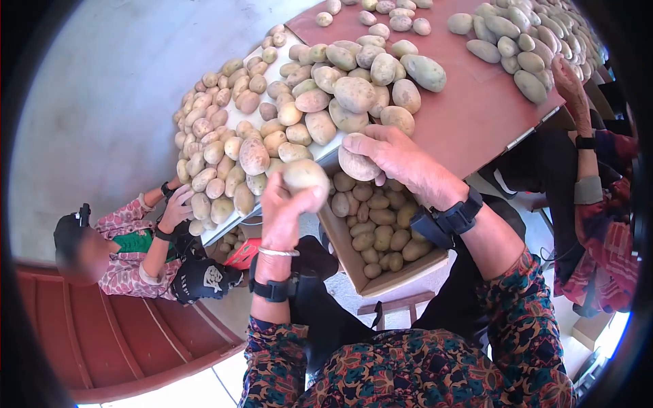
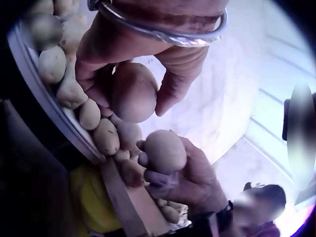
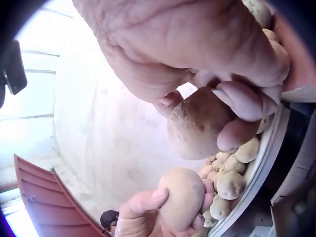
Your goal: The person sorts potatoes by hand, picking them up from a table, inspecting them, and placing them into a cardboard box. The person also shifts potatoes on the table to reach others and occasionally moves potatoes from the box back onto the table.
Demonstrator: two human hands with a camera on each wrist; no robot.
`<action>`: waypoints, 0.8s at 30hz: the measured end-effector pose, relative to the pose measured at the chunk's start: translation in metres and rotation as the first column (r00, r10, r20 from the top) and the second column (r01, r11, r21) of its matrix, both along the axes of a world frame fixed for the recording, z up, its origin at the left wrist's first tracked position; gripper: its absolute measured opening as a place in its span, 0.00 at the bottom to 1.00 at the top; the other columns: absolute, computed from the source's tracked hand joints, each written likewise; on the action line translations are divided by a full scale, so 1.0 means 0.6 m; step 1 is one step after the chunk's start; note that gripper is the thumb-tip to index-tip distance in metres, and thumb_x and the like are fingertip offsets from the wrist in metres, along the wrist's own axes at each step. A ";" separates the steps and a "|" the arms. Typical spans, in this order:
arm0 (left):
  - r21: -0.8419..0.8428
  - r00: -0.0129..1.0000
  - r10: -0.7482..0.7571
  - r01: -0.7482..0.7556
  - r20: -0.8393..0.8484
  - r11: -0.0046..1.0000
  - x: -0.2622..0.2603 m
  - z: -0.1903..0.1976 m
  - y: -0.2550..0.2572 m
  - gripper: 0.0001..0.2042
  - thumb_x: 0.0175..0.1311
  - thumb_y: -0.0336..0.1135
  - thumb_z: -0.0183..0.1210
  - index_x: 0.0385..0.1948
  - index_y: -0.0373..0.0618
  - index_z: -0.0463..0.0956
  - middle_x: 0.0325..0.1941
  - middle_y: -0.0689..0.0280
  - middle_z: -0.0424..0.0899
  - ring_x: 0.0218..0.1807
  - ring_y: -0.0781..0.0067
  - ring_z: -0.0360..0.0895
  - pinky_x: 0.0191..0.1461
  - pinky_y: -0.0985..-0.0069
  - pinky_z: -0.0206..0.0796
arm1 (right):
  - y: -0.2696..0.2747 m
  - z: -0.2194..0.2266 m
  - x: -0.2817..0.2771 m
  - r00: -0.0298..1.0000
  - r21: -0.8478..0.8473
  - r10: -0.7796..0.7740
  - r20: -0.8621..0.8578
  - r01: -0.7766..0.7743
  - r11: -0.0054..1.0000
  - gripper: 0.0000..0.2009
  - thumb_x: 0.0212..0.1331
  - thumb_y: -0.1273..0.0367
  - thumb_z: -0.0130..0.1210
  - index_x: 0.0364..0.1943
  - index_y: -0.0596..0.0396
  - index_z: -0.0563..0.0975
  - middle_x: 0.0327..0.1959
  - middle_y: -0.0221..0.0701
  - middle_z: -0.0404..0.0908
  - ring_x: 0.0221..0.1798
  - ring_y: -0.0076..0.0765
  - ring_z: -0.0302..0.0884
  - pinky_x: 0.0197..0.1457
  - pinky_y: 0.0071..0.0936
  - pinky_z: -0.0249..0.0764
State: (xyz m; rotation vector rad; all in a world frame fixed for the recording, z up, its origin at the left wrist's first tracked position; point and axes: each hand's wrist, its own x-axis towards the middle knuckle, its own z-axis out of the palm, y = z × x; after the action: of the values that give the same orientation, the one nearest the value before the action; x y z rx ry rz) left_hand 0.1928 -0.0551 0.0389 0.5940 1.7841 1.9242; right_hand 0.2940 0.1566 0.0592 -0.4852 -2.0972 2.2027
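My left hand grips a pale potato between thumb and fingers, just above the near edge of the table. To its right, my right hand holds another potato over the back of a cardboard box. Several potatoes lie inside that box. The right wrist view shows rough, pitted skin on the right-hand potato, while the left-hand potato looks smoother. Both potatoes are held apart from each other. Beyond my hands, a large heap of potatoes covers the table edge.
Smaller potatoes are heaped to the left, and another pile lies far right on the red tabletop. One person sits at the left; another person's hand reaches in at the right. A wooden stool stands below the box.
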 end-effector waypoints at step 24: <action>-0.539 0.412 -0.356 -0.719 -0.839 0.439 -0.167 0.049 0.076 0.33 0.47 0.49 0.66 0.55 0.39 0.72 0.47 0.46 0.81 0.55 0.45 0.74 0.69 0.54 0.53 | 0.012 0.001 -0.006 0.989 -0.395 -0.143 -0.046 0.114 0.911 0.20 0.64 0.48 0.52 0.41 0.52 0.76 0.29 0.24 0.75 0.24 0.18 0.68 0.22 0.16 0.63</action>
State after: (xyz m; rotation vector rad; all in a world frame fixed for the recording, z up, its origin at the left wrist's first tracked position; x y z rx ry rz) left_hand 0.0924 -0.0095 0.0683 1.0886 3.3149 0.1813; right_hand 0.2906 0.1638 0.0597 -0.5363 -1.5354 2.5207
